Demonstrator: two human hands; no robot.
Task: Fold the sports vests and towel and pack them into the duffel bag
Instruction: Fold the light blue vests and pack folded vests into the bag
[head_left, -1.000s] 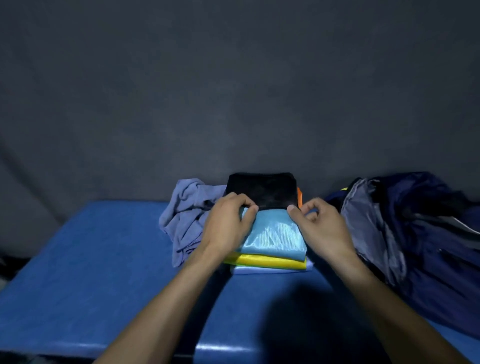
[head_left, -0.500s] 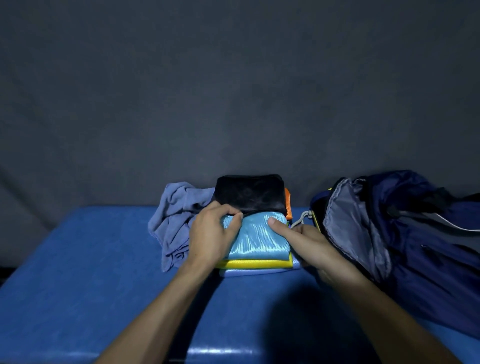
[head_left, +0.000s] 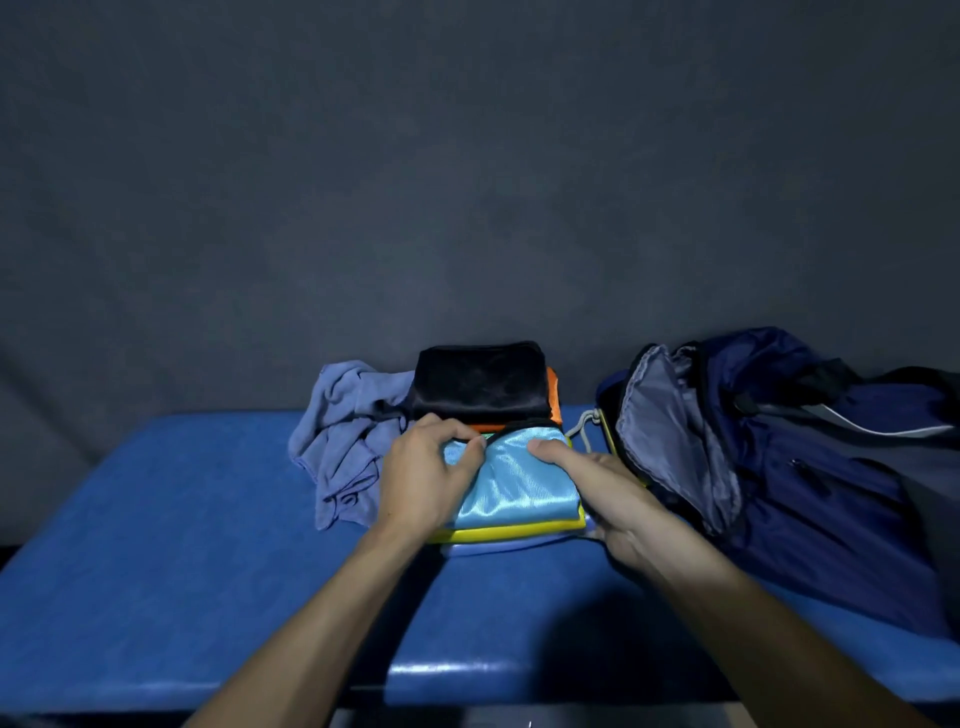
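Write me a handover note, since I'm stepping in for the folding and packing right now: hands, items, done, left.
Left hand pinches the far-left corner of the light blue vest; right hand rests on its right edge.
That vest tops a folded stack with a yellow vest beneath; the black vest lies on an orange one behind.
Towel lies crumpled, left of the stacks.
Duffel bag stands open on the right.
Left: fold towel, pack everything.

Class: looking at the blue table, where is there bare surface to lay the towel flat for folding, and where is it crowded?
Bare: the table's wide left part, from its left edge to the crumpled towel, and the front strip under the forearms. Crowded: the back middle, where both hands, left hand and right hand, sit on the vest stack, and the right, under the duffel bag.
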